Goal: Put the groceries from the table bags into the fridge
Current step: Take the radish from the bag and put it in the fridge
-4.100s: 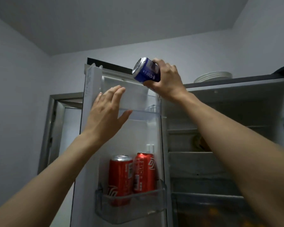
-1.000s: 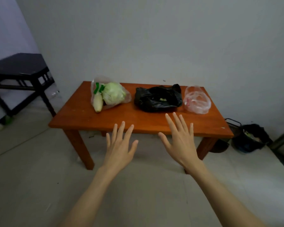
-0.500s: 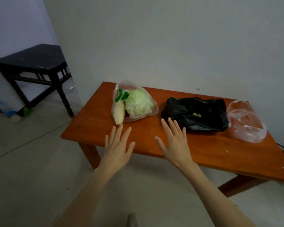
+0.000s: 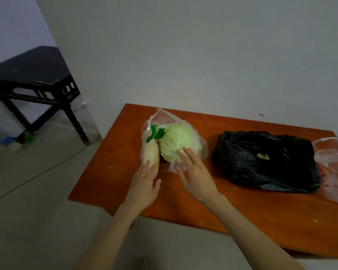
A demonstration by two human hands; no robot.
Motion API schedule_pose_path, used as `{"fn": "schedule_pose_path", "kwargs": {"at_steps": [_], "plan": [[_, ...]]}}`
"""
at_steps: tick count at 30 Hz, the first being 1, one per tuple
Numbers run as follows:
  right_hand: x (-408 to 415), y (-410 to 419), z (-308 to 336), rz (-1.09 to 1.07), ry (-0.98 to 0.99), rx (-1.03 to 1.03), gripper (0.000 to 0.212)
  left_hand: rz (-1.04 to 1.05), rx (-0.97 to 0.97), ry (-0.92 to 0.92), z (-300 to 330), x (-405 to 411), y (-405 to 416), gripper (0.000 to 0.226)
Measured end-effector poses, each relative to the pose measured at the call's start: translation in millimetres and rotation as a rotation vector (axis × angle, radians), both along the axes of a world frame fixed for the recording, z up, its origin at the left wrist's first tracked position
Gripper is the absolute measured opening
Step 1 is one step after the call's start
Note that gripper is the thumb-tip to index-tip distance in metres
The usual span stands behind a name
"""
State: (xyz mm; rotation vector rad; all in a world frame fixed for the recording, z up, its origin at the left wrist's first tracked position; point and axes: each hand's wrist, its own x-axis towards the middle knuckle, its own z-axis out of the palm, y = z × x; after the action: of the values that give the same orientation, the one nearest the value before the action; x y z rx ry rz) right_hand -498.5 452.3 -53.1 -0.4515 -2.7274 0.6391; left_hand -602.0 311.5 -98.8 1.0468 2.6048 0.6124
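A clear plastic bag (image 4: pixel 201 151) lies on the orange wooden table (image 4: pixel 109 168) with a pale green cabbage (image 4: pixel 177 142) and a white radish (image 4: pixel 151 152) with green stalks in it. My left hand (image 4: pixel 144 184) is open, its fingertips touching the near end of the radish. Also open, my right hand (image 4: pixel 195 176) rests its fingertips on the cabbage's front side. Right of them sits a crumpled black bag (image 4: pixel 265 160), and a clear pinkish bag (image 4: pixel 332 166) lies at the right edge. The fridge is out of view.
A dark wooden side table (image 4: pixel 33 75) stands at the left by the wall, with small items on the floor beneath it (image 4: pixel 14 141). A white wall runs behind the orange table. Grey floor lies at the left and in front.
Since the fridge door and the blue can, I have turned to the table and come close. Both open hands have reached forward onto the radish and cabbage.
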Motion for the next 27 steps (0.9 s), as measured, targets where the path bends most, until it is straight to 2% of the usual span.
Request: {"fn": "schedule_pose_path", "kwargs": {"at_steps": [7,11,14,18,21,24,27], "plan": [[-60.2,-3.4,-48.4,-0.026,-0.099,-0.175,0.043,0.107,-0.056,-0.215,-65.6,-59.1,25.5,0.057],[-83.4,-6.8,-74.5,-0.093,-0.206,-0.289,0.042,0.112,-0.078,-0.143,-83.7,-76.0,42.0,0.06],[-99.0,-7.7,-91.7,-0.21,-0.268,-0.423,0.04,0.141,-0.043,-0.13,-90.4,-84.5,45.5,0.073],[-118.7,-9.6,-114.0,-0.394,-0.41,-0.637,0.037,0.25,0.093,-0.382,-95.6,-95.6,43.6,0.085],[-130.8,-14.6,-127.3,-0.436,-0.48,-0.747,0.032,0.28,0.128,-0.505,-94.6,-108.1,40.3,0.07],[-140.3,-23.3,-134.9,-0.448,-0.458,-0.883,0.035,0.277,0.097,-0.626,-88.3,-124.0,31.0,0.052],[-148.4,-29.5,-136.2,-0.524,-0.416,-0.956,0.042,0.234,0.113,-0.623,-82.2,-131.5,26.3,0.043]]}}
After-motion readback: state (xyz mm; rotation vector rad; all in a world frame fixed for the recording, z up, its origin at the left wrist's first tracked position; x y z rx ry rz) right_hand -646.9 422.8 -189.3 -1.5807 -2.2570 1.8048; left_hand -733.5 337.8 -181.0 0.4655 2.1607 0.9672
